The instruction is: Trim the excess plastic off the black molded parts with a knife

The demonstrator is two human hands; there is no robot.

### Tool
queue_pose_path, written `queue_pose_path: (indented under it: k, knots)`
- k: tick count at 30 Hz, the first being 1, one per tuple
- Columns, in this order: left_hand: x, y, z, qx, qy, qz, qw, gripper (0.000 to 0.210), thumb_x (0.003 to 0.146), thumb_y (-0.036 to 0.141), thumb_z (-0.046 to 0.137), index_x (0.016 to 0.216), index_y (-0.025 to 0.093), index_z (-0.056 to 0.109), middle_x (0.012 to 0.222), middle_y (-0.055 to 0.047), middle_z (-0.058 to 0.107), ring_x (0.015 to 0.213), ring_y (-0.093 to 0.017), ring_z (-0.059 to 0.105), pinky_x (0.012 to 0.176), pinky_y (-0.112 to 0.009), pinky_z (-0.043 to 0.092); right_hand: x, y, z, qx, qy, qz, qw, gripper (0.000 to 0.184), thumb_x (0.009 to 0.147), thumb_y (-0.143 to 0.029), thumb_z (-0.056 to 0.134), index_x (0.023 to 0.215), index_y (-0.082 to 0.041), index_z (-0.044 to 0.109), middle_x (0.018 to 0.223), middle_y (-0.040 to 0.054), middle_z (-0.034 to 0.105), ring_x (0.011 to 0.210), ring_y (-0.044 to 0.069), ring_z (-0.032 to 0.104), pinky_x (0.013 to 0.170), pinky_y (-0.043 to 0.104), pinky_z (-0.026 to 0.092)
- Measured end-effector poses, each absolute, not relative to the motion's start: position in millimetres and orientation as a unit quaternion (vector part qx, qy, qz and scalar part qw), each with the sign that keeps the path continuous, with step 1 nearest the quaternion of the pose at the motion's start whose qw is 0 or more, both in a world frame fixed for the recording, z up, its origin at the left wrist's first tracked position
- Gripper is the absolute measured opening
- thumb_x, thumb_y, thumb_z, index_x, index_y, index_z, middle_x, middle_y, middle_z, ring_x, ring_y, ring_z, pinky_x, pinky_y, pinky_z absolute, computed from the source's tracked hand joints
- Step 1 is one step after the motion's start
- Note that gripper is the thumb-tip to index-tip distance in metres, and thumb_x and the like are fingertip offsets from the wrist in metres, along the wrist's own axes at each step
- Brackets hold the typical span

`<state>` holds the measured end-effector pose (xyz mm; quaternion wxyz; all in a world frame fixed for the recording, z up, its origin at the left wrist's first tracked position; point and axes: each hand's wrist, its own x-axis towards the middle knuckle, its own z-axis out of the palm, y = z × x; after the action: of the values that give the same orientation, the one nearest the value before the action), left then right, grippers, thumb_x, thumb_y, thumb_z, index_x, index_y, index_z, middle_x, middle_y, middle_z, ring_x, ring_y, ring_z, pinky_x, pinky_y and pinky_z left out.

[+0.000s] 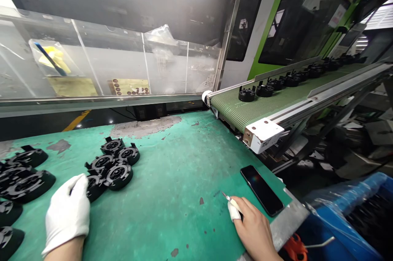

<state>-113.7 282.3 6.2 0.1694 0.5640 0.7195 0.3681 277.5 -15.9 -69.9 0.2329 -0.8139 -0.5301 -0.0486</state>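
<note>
My left hand (68,213), in a white glove, rests on the green table top (172,179) with its fingertips against a cluster of black round plastic parts (113,164). My right hand (253,228) is bare, with white tape on one finger, and is closed around a small knife (229,199) whose blade points up and left. A black phone (262,190) lies flat just right of that hand.
More black parts (21,181) lie along the table's left edge. A green conveyor belt (270,103) slopes in from the right, carrying several black parts (246,94). A clear guard panel (101,64) stands behind the table. A blue bin (353,212) sits at lower right.
</note>
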Motion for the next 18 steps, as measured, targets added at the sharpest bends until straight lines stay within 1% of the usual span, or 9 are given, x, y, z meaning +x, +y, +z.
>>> queue_pose_path:
  k: [10, 18]
  knots:
    - [-111.4, 281.4, 7.7, 0.565, 0.719, 0.369, 0.169, 0.059, 0.094, 0.063, 0.037, 0.126, 0.021, 0.063, 0.142, -0.011, 0.059, 0.135, -0.033, 0.051, 0.118, -0.048, 0.036, 279.7, -16.8, -71.5, -0.810, -0.538, -0.059, 0.225, 0.030, 0.098, -0.032, 0.043, 0.117, -0.029, 0.067, 0.100, 0.0035, 0.074, 0.082, 0.020, 0.072, 0.064, 0.028, 0.053]
    - [-112.7, 282.1, 6.6, 0.560, 0.721, 0.370, 0.173, 0.059, 0.095, 0.063, 0.038, 0.127, 0.021, 0.062, 0.142, -0.011, 0.059, 0.136, -0.033, 0.051, 0.118, -0.047, 0.036, 279.9, -16.7, -70.7, -0.807, -0.540, -0.063, 0.229, 0.029, 0.097, -0.031, 0.045, 0.116, -0.030, 0.067, 0.098, 0.0029, 0.074, 0.080, 0.020, 0.072, 0.062, 0.027, 0.052]
